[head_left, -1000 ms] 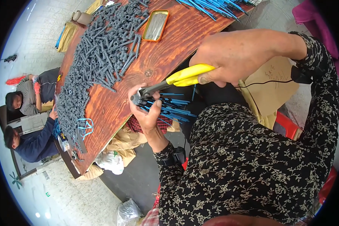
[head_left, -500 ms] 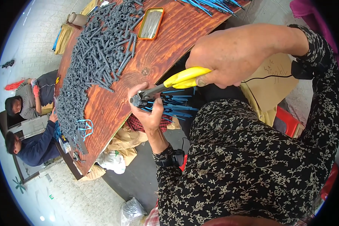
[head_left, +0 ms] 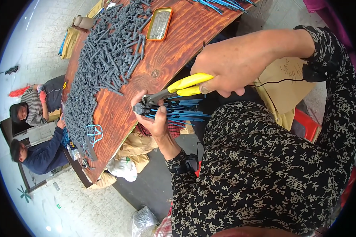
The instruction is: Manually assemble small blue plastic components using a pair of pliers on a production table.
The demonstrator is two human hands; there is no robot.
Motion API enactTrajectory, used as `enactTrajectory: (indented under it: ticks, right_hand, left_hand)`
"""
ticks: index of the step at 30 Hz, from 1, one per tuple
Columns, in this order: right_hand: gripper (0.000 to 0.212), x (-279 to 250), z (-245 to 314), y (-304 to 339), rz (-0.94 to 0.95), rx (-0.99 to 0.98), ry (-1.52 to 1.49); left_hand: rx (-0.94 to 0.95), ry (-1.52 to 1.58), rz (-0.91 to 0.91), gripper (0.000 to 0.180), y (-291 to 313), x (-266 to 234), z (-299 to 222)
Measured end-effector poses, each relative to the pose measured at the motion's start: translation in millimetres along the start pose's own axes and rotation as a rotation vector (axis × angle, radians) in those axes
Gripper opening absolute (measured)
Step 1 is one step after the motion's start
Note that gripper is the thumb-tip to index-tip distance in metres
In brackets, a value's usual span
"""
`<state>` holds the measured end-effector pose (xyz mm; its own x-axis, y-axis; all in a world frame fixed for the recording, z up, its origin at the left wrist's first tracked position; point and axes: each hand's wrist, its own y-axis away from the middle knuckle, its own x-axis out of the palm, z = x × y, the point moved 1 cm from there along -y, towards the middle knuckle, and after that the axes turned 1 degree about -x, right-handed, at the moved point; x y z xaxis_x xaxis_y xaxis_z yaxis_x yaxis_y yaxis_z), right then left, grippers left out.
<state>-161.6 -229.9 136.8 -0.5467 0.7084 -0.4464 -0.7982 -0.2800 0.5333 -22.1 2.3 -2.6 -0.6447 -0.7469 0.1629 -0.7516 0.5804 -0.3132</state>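
My right hand (head_left: 235, 63) is closed round the yellow handles of a pair of pliers (head_left: 190, 81), which show a narrow gap between them. The dark metal jaws reach left to my left hand (head_left: 157, 123), close to the dark grey fitting ends (head_left: 140, 108) there. My left hand is wrapped round a bundle of thin blue rods (head_left: 186, 111), whose loose ends point right, over my lap. Whether the jaws grip a piece is hidden by my fingers and the fittings.
A wooden table (head_left: 162, 59) lies ahead and to the left, bearing a big heap of dark grey plastic fittings (head_left: 106, 55). An orange-rimmed tin (head_left: 160, 23) of thin pins and more blue rods (head_left: 221, 4) lie farther off. Two people (head_left: 37, 154) sit at the far left.
The pliers' handles have spread slightly apart. My right hand has moved a little left, while my left hand still holds the bundle. The whole view has shifted slightly.
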Motion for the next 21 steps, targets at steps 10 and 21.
enactTrajectory:
  ticks: [10,21]
  right_hand:
    - [0.026,-8.1,5.3,-7.1,0.019,-0.058,0.046]
    - [0.034,-30.6,-79.2,-45.3,-0.663,-0.146,0.581]
  left_hand:
    - [0.029,-0.082,-0.013,0.062,-10.3,3.4,-6.9]
    - [0.035,0.216,0.086,0.041,-11.5,-23.0,4.4]
